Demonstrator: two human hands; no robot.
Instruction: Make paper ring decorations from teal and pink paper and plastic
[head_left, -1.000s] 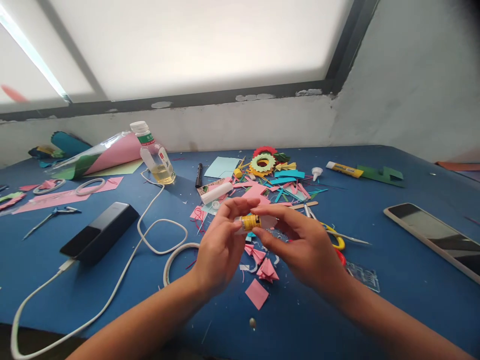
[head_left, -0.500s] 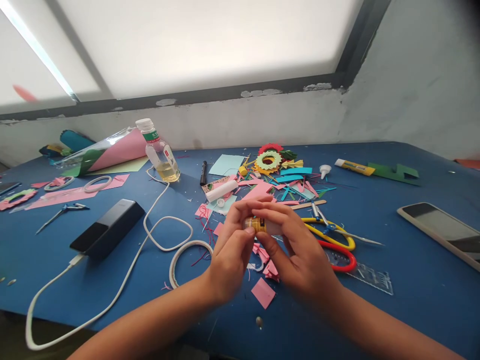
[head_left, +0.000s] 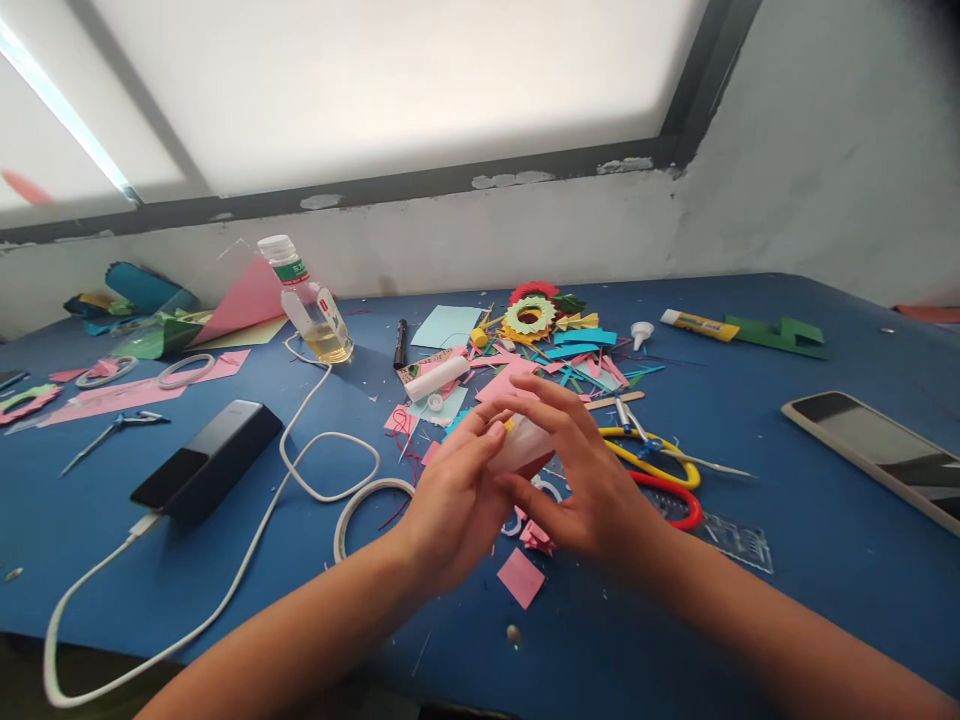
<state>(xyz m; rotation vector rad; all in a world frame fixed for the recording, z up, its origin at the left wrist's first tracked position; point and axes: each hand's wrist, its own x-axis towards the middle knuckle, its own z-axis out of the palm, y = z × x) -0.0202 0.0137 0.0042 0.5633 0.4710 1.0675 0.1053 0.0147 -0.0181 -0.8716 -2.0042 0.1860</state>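
Between my hands, above the table, is a small translucent whitish bottle with a yellow patch of label. My left hand is wrapped round its left side, thumb on top. From the right, my right hand grips it, the thumb below and the fingers arched over the top. Fingers hide much of the bottle and both its ends. Just beneath my hands lie folded pink paper pieces and a pink paper square. Scissors with yellow and red handles lie beside my right hand.
Paper scraps and a white roll lie behind my hands. A tape ring, a black power bank with a white cable, and a leaning bottle of yellow liquid are leftward. A phone lies right.
The small bottle has turned in my hands, so less yellow label and more whitish surface shows. My right fingers have lifted into a higher arch. The view has shifted slightly.
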